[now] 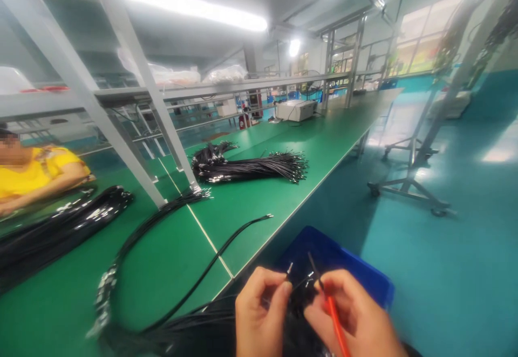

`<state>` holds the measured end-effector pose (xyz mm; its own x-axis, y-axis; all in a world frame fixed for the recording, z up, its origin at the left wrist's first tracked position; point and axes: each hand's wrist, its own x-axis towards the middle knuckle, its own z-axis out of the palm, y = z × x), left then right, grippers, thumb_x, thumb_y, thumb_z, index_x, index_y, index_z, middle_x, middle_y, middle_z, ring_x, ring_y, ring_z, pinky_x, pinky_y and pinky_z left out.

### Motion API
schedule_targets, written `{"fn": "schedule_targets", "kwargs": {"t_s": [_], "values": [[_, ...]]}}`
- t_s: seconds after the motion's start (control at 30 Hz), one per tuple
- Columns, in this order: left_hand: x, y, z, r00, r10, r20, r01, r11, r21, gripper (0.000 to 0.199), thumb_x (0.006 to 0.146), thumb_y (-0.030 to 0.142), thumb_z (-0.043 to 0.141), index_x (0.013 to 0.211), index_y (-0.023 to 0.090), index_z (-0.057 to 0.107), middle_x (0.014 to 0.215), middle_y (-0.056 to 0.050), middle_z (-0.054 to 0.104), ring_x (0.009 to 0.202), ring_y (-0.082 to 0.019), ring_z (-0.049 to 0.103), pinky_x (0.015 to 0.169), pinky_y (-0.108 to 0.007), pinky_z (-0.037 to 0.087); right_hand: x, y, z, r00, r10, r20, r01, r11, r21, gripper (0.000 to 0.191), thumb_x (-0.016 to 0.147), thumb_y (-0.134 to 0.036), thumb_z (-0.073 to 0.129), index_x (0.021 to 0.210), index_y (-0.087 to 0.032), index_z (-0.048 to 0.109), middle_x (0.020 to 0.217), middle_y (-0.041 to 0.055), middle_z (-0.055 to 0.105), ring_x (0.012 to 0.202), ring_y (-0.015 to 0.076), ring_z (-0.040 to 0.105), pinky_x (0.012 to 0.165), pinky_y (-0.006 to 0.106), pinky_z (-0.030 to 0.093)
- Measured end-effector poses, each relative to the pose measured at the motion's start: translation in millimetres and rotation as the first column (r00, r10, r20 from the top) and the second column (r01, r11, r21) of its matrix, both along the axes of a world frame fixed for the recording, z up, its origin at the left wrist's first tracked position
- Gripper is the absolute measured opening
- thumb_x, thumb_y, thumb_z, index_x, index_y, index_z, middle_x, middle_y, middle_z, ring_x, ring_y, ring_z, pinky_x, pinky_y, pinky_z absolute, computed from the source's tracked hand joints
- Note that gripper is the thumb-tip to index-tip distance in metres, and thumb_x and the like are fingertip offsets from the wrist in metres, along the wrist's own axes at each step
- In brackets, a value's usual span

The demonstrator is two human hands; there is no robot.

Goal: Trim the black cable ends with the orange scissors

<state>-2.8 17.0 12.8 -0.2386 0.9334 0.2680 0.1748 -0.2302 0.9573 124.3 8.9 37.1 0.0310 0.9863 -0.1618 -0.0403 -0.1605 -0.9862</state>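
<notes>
My left hand (259, 306) pinches a thin black cable between thumb and forefinger; the cable's bright end (289, 268) sticks up past the fingertips. To its right, my right hand (358, 311) is closed around a tool with a red handle (337, 324) and a slim dark tip (313, 264) pointing up and away; its exact kind is unclear. Below both hands lies a dark bundle of black cables (218, 322), running left onto the green table (162, 270). One black cable (218, 252) curves across the tabletop, its pale tips near the edge.
A blue bin (360, 270) sits beyond my hands, below the table edge. More cable bundles (259, 167) lie farther back, near grey shelf posts (133, 66). At the left, a person in yellow (52, 168) sits behind another cable bundle (81, 219). A wheeled rack (408, 184) stands right.
</notes>
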Motion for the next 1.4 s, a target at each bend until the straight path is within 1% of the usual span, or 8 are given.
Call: {"fn": "schedule_targets", "kwargs": {"t_s": [0.13,0.27,0.7,0.93,1.17,1.3,1.37,1.4], "values": [[5,-4,1.6,1.0,-0.004,-0.029,0.005,1.0,0.004,0.014,0.076,0.027,0.064,0.064,0.019,0.066,0.058,0.001,0.059,0.054,-0.014,0.053,0.052,-0.022,0.041,-11,10,2.2,0.966,-0.228,-0.124,0.249,0.948,0.197,0.027,0.067,-0.028,0.069,0.086,-0.025,0.05,0.078,-0.0006,0.068,0.075,0.0185,0.065,0.072,0.029,0.05],[10,-8,1.9,0.997,0.04,-0.066,-0.038,0.999,0.038,0.016,0.075,0.025,0.063,0.06,0.02,0.065,0.058,0.0,0.059,0.054,-0.015,0.053,0.052,-0.023,0.04,-24,17,-3.5,0.961,-0.265,-0.082,0.277,0.922,0.269,0.022,0.071,-0.028,0.067,0.086,-0.025,0.051,0.07,-0.0029,0.062,0.064,0.0161,0.063,0.062,0.027,0.051],[12,-9,16.5,0.991,0.065,0.113,-0.061,0.998,-0.033,0.014,0.071,0.028,0.068,0.06,0.019,0.066,0.06,-0.001,0.064,0.058,-0.017,0.059,0.054,-0.023,0.045,-30,2,-3.7,0.921,-0.151,-0.359,0.183,0.981,0.057,0.034,0.067,-0.03,0.071,0.093,-0.027,0.049,0.08,-0.0014,0.068,0.084,0.0208,0.066,0.076,0.032,0.053],[-7,0,18.5,0.891,-0.228,0.392,0.316,0.932,-0.176,0.019,0.07,0.034,0.071,0.066,0.016,0.064,0.059,0.0,0.061,0.055,-0.011,0.048,0.055,-0.02,0.039,-7,8,-6.7,0.924,-0.144,-0.353,0.19,0.977,0.099,0.04,0.064,-0.045,0.077,0.091,-0.026,0.054,0.073,-0.0013,0.063,0.068,0.0178,0.059,0.062,0.028,0.047],[-13,4,23.6,0.659,-0.246,0.71,0.521,0.831,-0.195,0.024,0.064,0.035,0.076,0.062,0.014,0.062,0.052,0.0,0.056,0.048,-0.009,0.046,0.05,-0.019,0.036,1,15,-14.2,0.92,-0.113,-0.375,0.135,0.99,0.032,0.04,0.062,-0.04,0.08,0.089,-0.025,0.054,0.069,-0.0011,0.062,0.063,0.0178,0.056,0.053,0.027,0.041],[-6,3,16.0,0.87,-0.22,0.441,0.348,0.908,-0.234,0.017,0.068,0.032,0.071,0.065,0.018,0.062,0.057,0.0,0.062,0.048,-0.009,0.047,0.049,-0.019,0.035,6,17,-12.6,0.902,-0.147,-0.406,0.163,0.987,0.005,0.039,0.064,-0.04,0.078,0.09,-0.025,0.054,0.071,-0.0023,0.063,0.06,0.0149,0.054,0.051,0.024,0.041],[0,8,14.7,0.972,-0.234,0.029,0.235,0.943,-0.236,0.009,0.072,0.026,0.067,0.066,0.02,0.066,0.063,0.0,0.066,0.057,-0.013,0.055,0.055,-0.021,0.04,11,18,-8.3,0.883,-0.195,-0.428,0.217,0.976,0.004,0.037,0.065,-0.04,0.078,0.09,-0.025,0.055,0.07,-0.0043,0.063,0.057,0.0114,0.05,0.052,0.021,0.042],[1,14,14.9,0.947,-0.244,-0.207,0.191,0.95,-0.248,0.009,0.074,0.024,0.065,0.066,0.022,0.067,0.065,0.001,0.067,0.062,-0.014,0.059,0.059,-0.022,0.042,13,19,-5.9,0.873,-0.216,-0.437,0.242,0.97,0.004,0.037,0.065,-0.039,0.079,0.09,-0.026,0.055,0.07,-0.0049,0.062,0.057,0.0103,0.049,0.053,0.02,0.042]]}}
